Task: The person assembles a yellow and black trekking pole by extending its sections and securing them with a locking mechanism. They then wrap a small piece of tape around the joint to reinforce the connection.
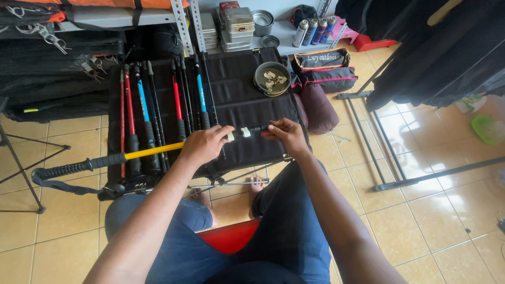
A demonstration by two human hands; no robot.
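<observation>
Two hands on one yellow trekking pole (150, 151), held level over the black bench (247, 100). Left hand (206, 144) is wrapped shut round the yellow shaft, right hand (284, 134) pinches the dark thin end, small white clips (245, 132) between them. Bowl of white bits (272, 78) sits behind.

place: probably an outdoor-gear shop or repair room | far: metal shelving (184, 21) with stacked mess tins (238, 26), gas canisters (313, 30) | middle: black folding table (247, 105) with trekking poles (158, 105), bowl of small parts (272, 79) | right: clothes rack (379, 131) of dark garments | floor: beige tiles (436, 210), gear bags (323, 71)
</observation>
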